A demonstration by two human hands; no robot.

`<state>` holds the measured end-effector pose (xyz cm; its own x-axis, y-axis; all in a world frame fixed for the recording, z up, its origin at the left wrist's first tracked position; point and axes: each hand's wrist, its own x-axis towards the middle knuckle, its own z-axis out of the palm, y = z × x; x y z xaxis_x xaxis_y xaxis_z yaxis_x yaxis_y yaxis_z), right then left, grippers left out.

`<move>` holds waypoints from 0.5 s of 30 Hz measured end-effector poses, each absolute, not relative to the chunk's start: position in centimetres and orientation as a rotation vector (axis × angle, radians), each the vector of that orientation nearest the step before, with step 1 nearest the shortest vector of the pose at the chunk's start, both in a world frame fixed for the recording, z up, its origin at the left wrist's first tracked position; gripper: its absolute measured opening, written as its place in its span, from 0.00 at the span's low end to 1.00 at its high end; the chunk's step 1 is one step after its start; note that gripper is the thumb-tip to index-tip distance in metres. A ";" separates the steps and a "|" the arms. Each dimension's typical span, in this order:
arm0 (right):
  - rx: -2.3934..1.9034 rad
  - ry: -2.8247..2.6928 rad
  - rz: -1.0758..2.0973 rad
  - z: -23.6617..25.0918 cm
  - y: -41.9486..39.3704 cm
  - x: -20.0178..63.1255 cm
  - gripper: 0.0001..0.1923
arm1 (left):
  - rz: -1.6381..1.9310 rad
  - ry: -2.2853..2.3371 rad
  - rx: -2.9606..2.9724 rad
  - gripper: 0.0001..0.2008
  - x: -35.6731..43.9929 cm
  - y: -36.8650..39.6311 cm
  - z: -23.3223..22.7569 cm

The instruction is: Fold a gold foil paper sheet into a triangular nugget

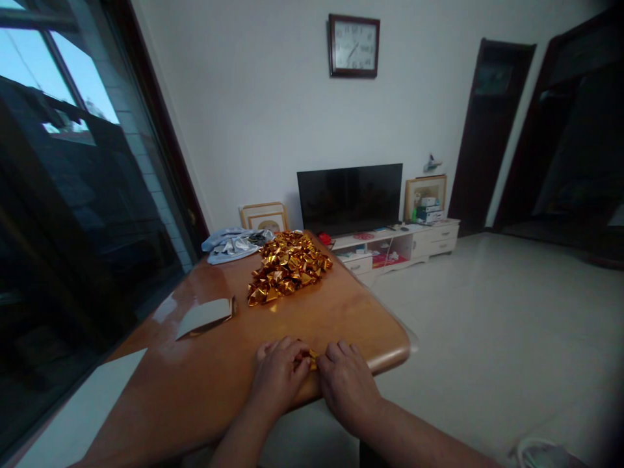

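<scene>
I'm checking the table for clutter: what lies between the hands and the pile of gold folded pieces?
In the head view, only bare table lies between the hands and the gold pile; a stack of sheets sits off to the left.

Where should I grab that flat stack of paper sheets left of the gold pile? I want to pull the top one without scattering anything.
Take the stack of paper sheets at its near left corner, coming from the window side. It lies flat on the wooden table, so a pinch at an edge seems best. That approach stays away from the pile of folded gold paper pieces.
</scene>
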<state>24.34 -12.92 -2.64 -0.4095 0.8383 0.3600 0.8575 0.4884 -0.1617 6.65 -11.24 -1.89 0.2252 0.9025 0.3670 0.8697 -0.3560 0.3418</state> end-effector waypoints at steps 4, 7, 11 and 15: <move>-1.396 -2.333 -0.017 -2.4 -13.3 24.5 0.09 | 0.759 1.781 2.392 0.07 6.6 -11.1 -2.1; -1.404 -2.333 0.015 -2.0 -13.3 24.6 0.10 | 0.716 1.789 2.378 0.07 6.7 -11.1 -1.9; -1.450 -2.349 0.064 -1.2 -12.7 24.5 0.12 | 0.658 1.796 2.371 0.08 6.7 -11.2 -1.3; -1.455 -2.339 0.143 -1.3 -11.6 23.9 0.13 | 0.633 1.812 2.363 0.09 6.7 -11.2 -1.2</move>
